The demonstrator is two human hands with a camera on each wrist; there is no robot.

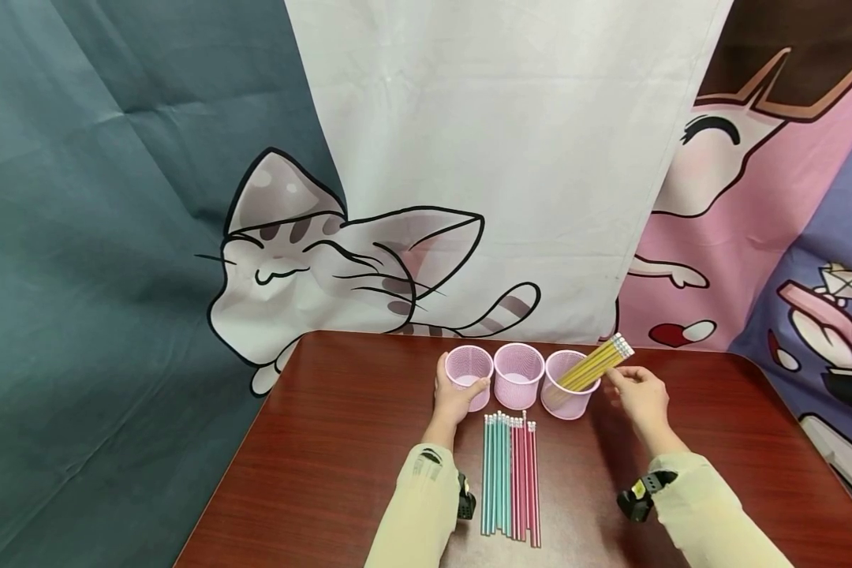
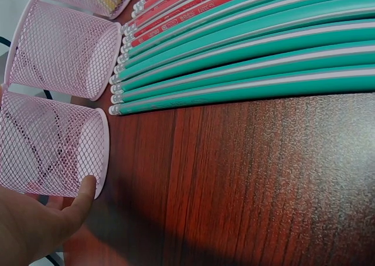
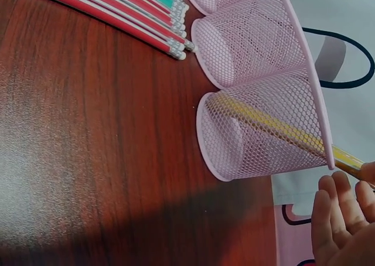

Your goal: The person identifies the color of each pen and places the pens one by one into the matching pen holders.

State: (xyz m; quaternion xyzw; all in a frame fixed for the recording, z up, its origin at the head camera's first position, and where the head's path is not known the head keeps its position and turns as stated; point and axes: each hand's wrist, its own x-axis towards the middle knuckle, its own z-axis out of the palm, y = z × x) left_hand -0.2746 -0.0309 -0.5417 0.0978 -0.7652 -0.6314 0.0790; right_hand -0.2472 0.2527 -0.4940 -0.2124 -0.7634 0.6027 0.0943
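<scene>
Three pink mesh pencil cups stand side by side at the back of the table. My left hand point(image 1: 452, 394) grips the left cup point(image 1: 469, 364), its thumb point(image 2: 85, 198) along the front near the base. The middle cup point(image 1: 519, 377) has nothing inside. In the right cup point(image 1: 565, 404), a bundle of yellow pencils point(image 1: 591, 368) leans to the right over the rim, eraser ends up. My right hand point(image 1: 642, 394) is beside that rim, fingertips at the underside of the bundle. In the right wrist view its fingers point(image 3: 340, 210) are mostly straight, and the frame edge cuts off part of the hand.
In front of the cups lie a row of green pencils point(image 1: 496, 473) and a row of red pencils point(image 1: 523, 481), erasers toward the cups. One red pencil sticks out toward the middle cup. A printed cat curtain point(image 1: 312, 276) hangs behind the brown table point(image 1: 312, 473).
</scene>
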